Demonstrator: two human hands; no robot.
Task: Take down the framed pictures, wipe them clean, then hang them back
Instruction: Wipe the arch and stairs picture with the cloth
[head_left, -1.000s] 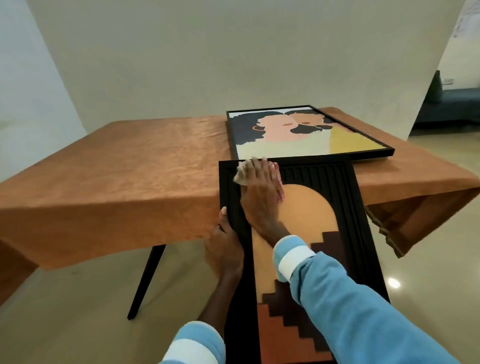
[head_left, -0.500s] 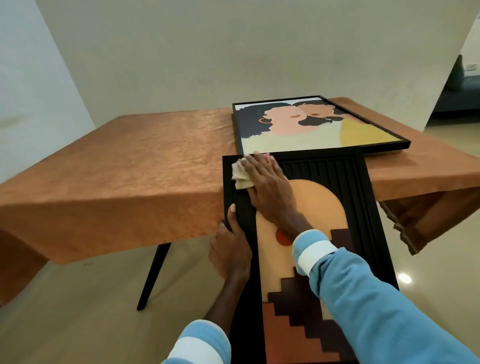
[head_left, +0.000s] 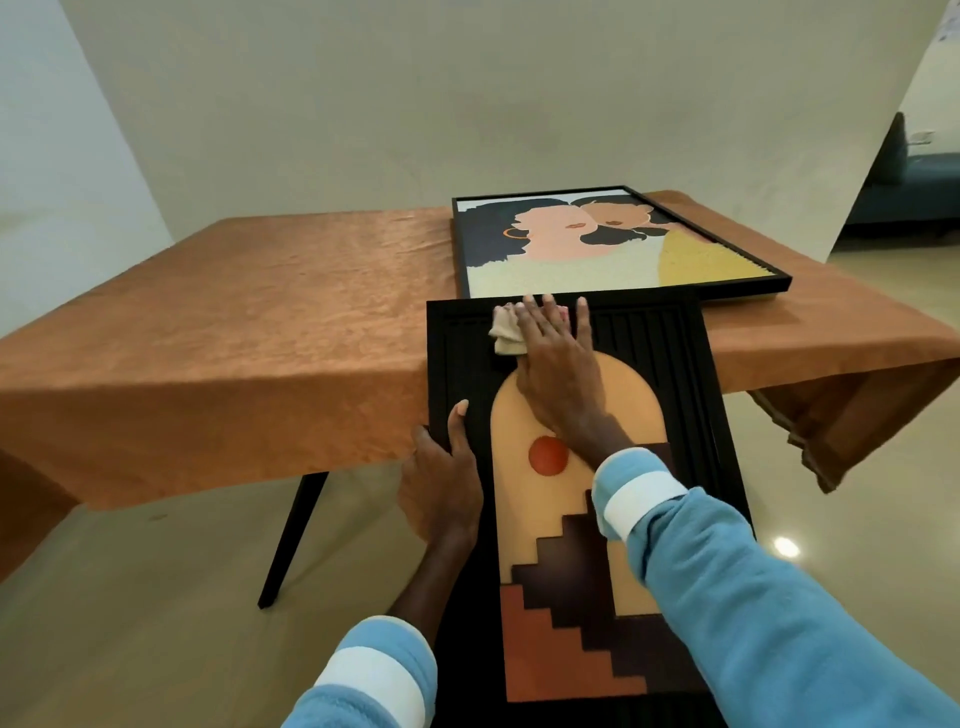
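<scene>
A black-framed picture (head_left: 675, 415) with an orange arch and brown steps leans with its top edge on the table's front edge. My right hand (head_left: 558, 374) lies flat with straight fingers near the picture's top, pressing a small pale cloth (head_left: 505, 335) onto it. My left hand (head_left: 441, 483) grips the frame's left edge, thumb on the front. A second black-framed picture (head_left: 597, 244), showing two faces, lies flat on the table behind.
The table (head_left: 234, 322) is covered with an orange cloth that hangs over the edges; a black leg (head_left: 291, 540) shows below. Plain walls stand behind and to the left. A doorway at right opens onto a room with a blue sofa (head_left: 914, 182).
My right hand with the cloth has slid a little rightward along the top of the picture. The left hand keeps its grip on the frame's left edge.
</scene>
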